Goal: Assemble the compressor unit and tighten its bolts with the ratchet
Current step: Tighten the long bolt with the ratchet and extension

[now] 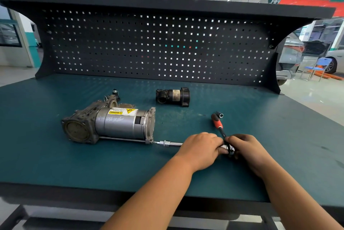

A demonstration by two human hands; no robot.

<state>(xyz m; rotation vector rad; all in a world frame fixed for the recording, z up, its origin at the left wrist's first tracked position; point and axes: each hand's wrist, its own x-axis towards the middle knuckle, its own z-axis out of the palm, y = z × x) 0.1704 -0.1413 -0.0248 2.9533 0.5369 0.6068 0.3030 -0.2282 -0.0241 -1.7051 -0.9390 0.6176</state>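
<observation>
Counter (pixel 74 164): a dark green work surface with a black perforated back panel (pixel 149 43) standing along its far edge
Compressor unit (pixel 119 123): lies on its side left of the counter's middle, a yellow warning label on top, its flanged end facing right
Ratchet (pixel 217 123): near the front edge, right of the compressor; its red and black handle slants away toward the far edge
Extension bar (pixel 171 143): runs level from the ratchet head leftward to a bolt (pixel 154 142) at the compressor's lower right flange
Left hand (pixel 200 148): fingers (pixel 216 147) curled over the bar just beside the ratchet head
Right hand (pixel 247 150): fingers (pixel 235 139) clamped around the ratchet head, touching the left hand
Loose socket (pixel 221 114): just beside the handle's far tip
Black cylindrical part (pixel 173 97): on its side toward the far edge, behind the compressor's right end
Small fitting (pixel 115 92): behind the compressor's left end
</observation>
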